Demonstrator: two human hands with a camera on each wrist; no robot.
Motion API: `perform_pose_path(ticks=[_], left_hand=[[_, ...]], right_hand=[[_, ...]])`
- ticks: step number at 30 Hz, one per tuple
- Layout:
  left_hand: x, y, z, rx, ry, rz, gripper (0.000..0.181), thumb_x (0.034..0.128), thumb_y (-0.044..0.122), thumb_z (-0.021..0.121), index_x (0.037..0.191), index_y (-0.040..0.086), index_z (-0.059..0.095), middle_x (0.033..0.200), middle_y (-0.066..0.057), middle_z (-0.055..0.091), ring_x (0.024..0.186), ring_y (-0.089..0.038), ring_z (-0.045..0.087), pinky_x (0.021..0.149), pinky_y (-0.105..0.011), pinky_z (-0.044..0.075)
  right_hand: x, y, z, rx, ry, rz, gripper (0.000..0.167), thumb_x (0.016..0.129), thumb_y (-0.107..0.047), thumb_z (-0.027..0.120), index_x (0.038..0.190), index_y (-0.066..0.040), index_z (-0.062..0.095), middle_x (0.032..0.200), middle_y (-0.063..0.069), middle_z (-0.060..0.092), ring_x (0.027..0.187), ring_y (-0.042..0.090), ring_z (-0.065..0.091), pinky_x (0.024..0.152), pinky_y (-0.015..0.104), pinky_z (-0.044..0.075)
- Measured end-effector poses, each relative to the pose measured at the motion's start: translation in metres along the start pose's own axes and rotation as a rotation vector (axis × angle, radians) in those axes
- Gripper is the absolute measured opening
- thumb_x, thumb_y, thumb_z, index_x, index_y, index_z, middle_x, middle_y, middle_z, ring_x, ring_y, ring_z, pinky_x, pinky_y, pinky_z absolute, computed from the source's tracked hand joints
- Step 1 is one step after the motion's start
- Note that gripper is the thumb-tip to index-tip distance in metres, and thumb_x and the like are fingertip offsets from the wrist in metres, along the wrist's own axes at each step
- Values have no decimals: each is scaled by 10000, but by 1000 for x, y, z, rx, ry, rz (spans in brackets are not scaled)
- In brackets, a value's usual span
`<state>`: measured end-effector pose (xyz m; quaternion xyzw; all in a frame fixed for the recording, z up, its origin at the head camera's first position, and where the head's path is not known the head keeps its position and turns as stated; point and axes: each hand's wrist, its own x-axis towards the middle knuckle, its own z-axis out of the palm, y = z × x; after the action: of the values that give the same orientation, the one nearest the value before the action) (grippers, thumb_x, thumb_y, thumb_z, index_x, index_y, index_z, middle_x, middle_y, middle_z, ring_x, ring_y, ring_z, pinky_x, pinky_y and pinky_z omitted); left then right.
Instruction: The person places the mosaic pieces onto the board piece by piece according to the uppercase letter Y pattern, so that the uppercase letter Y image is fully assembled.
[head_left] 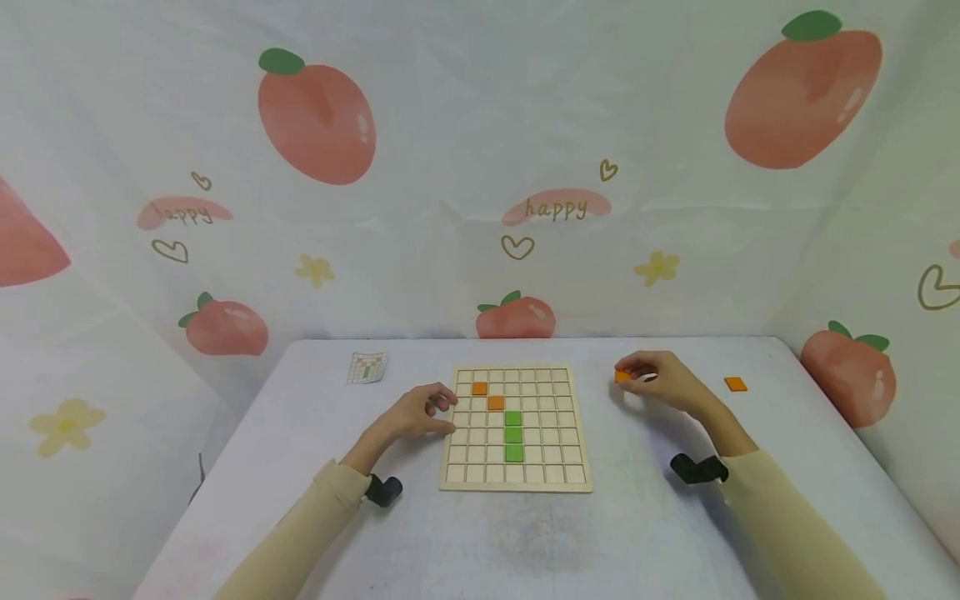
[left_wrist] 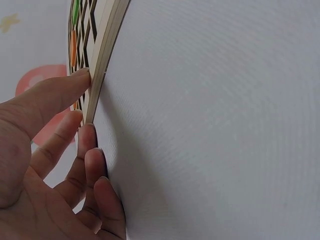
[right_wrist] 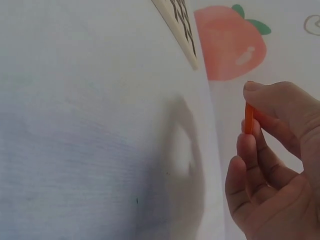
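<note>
A wooden grid board (head_left: 487, 483) lies on the table, with two orange square tiles (head_left: 479, 388) and three green square tiles (head_left: 513, 435) in its cells. At the board's left edge, my left hand (head_left: 417, 412) touches the frame with thumb and fingertips spread apart; the left wrist view shows the thumb tip on the wooden rim (left_wrist: 104, 47). To the right of the board, my right hand (head_left: 663, 381) pinches an orange tile (right_wrist: 249, 117) between thumb and fingers. That tile is raised off the table and seen edge-on in the right wrist view.
Another orange tile (head_left: 736, 384) lies flat on the table (head_left: 652, 533), right of my right hand. A small paper card (head_left: 367, 368) printed with a coloured grid rests at the back left. A fruit-patterned cloth (head_left: 442, 125) hangs behind the table.
</note>
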<state>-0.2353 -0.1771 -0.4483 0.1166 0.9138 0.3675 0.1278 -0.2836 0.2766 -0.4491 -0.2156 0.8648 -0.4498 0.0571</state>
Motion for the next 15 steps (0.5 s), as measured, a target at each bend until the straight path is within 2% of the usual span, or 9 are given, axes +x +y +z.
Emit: perform_pose_path(ticks=[9,15], left_hand=[[0,0,0,0,1,2,376,801,83,865,1124,76,672,960,-17,588,839,-187,489,753,-342,412],[-1,0,-1,-8,-4,7,378,802,83,864,1127,71,672,966,-23,586,840,-189,486,749,-343,410]], right_hand=[[-12,-6,5,34,-76,-51,280,885,-64,793,1129,33,698,1061,88,685,950,265,635,804,306,516],[-15,-9,11,32,-106,-49,279,876,-50,790,1126,32,697,1055,74,686,934,256,631,803,340,527]])
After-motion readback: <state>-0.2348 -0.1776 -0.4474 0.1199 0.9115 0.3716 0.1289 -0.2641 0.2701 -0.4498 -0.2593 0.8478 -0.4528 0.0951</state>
